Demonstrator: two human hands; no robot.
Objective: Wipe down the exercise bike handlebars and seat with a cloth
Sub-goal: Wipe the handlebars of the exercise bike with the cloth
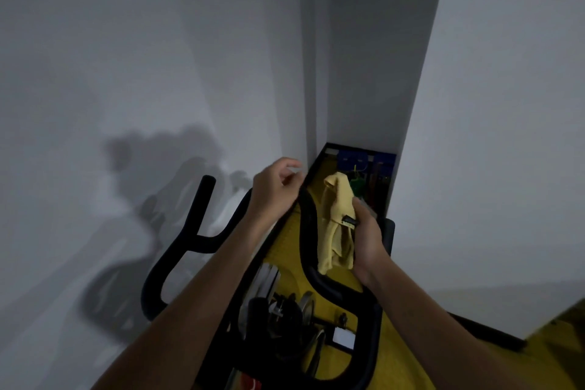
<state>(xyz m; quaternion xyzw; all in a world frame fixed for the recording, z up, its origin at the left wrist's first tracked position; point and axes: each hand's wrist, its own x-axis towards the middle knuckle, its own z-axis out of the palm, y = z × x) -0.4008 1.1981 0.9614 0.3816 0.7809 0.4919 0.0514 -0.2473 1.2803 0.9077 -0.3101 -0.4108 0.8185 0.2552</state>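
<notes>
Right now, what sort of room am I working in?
Probably a corner of a home used for workouts, not a gym. Plain white walls close in around a black curved-tube exercise bike handlebar, a narrow alcove holds blue storage boxes, and yellow flooring lies below.

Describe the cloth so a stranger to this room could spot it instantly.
Find the black looping handlebars of the bike, in front of the white wall corner. Just right of the handlebars' upper right loop, the right hand grips the cloth, which dangles. It is the only pale yellow, soft, crumpled thing among hard black tubes.
</notes>
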